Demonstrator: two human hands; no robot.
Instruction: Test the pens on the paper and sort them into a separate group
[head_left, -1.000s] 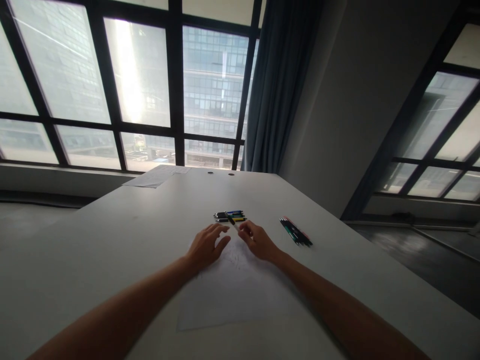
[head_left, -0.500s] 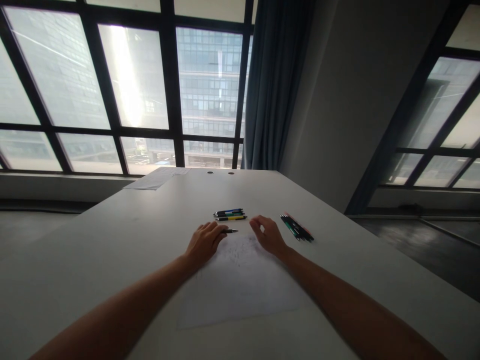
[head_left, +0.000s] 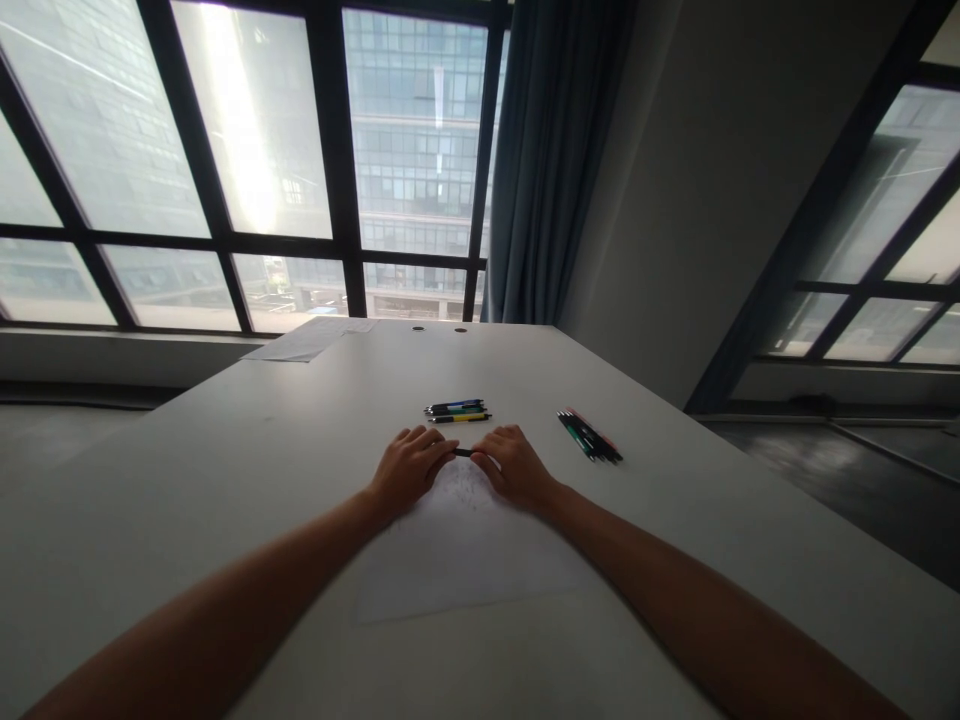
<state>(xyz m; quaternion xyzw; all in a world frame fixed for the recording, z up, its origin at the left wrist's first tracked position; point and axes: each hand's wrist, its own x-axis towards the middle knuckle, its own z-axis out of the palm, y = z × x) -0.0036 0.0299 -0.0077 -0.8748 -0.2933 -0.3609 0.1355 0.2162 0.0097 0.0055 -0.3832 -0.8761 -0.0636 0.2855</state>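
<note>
Between my two hands a dark pen (head_left: 463, 452) lies roughly level, just above the sheet of paper (head_left: 465, 560). My left hand (head_left: 409, 468) is closed around one end of it, and my right hand (head_left: 514, 466) pinches the other end. Only a short middle part of the pen shows; the fingers hide the rest. Small dark scribbles mark the upper part of the paper. Just beyond my hands lie several pens (head_left: 459, 418) with blue, green and yellow parts, side by side.
To the right of my right hand rests a bunch of several dark, green and reddish pens (head_left: 590, 436). More papers (head_left: 300, 343) lie at the far left of the white table (head_left: 315, 440). Two dark round spots (head_left: 460, 330) sit near its far edge, below the windows.
My right hand has moved left and closed on the pen's free end, whose tip showed before. My left hand keeps its grip. The view has tilted slightly downward.
</note>
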